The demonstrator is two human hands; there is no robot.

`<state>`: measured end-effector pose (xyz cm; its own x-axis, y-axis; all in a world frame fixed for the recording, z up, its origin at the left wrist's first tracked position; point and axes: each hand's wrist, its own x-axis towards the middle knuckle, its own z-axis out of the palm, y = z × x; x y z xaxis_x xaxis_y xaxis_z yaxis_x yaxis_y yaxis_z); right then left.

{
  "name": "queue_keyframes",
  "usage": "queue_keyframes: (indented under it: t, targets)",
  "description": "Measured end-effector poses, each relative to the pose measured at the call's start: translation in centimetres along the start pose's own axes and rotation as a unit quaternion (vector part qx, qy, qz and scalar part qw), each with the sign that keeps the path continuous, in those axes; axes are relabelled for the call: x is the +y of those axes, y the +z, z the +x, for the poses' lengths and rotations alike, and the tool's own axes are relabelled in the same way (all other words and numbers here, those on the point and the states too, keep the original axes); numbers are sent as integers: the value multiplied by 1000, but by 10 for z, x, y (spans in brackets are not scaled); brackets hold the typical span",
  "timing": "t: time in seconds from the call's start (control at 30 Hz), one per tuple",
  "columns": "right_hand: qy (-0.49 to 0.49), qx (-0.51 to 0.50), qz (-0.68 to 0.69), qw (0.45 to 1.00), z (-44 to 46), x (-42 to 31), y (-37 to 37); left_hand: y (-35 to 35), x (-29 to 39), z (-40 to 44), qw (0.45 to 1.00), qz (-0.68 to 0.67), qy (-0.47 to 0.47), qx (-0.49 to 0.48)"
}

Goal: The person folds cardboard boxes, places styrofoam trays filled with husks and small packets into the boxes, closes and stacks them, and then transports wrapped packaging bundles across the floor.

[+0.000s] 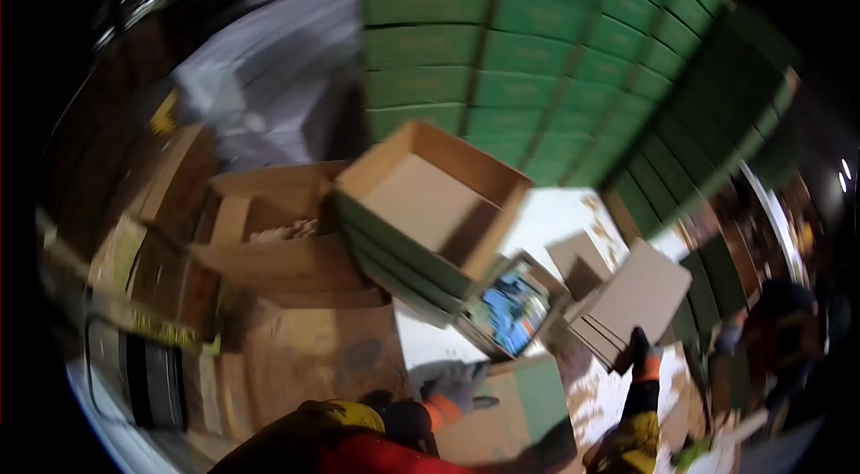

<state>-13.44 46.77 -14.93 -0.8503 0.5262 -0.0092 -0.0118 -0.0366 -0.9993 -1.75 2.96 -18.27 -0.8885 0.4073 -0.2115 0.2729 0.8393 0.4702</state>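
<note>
My left hand, in a grey glove with an orange cuff, has its fingers spread above a closed cardboard box with a green strip. Whether it touches the box I cannot tell. My right hand, in a dark glove with an orange cuff, grips the near edge of a stack of flat cardboard sheets. Between the hands, a small open carton contains blue printed items, blurred. Behind it a large open cardboard tray with green sides sits tilted on other green trays.
Tall stacks of green boxes rise at the back. An open brown carton with small pale pieces inside stands left. Wrapped pale goods lie behind it. Another person is at the far right. Scraps lie on the white table.
</note>
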Motion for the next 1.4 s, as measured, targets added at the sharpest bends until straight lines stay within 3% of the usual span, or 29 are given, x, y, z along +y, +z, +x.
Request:
queue_keyframes:
  t: [0.1, 0.33, 0.37, 0.4, 0.6, 0.9, 1.17, 1.2, 1.27, 1.33, 1.4]
  targets:
    - [-6, -1, -43, 999, 10, -6, 22, -11, 3, -9, 999, -5, 18, 37]
    - [-44, 21, -119, 992, -68, -110, 52, -4, -11, -9, 988, -138, 39, 64]
    - [-21, 3, -108, 994, -90, -127, 54, 17, -10, 1, 973, -205, 55, 94]
    - [31, -20, -129, 991, -99, -135, 40, 18, -20, 3, 941, -204, 123, 241]
    - [131, 55, -203, 969, -217, -162, 114, -45, -72, -25, 887, -392, 217, 106]
    - [156, 76, -213, 962, -301, -175, 148, -89, -108, -41, 884, -401, 239, -23]
    - [115, 22, -117, 986, -338, -138, 123, -94, -64, -16, 774, -585, 181, -161]
    - [55, 9, -130, 990, -338, -135, 133, -94, -55, -13, 760, -602, 169, -176]
    - [78, 9, -102, 992, -336, -130, 143, -98, -37, -7, 734, -634, 141, -198]
    - [37, -21, -71, 997, -338, -148, 175, -102, -20, -2, 714, -657, 102, -221]
    - [80, -77, -52, 993, -324, -131, 142, -111, -6, 3, 702, -658, 36, -269]
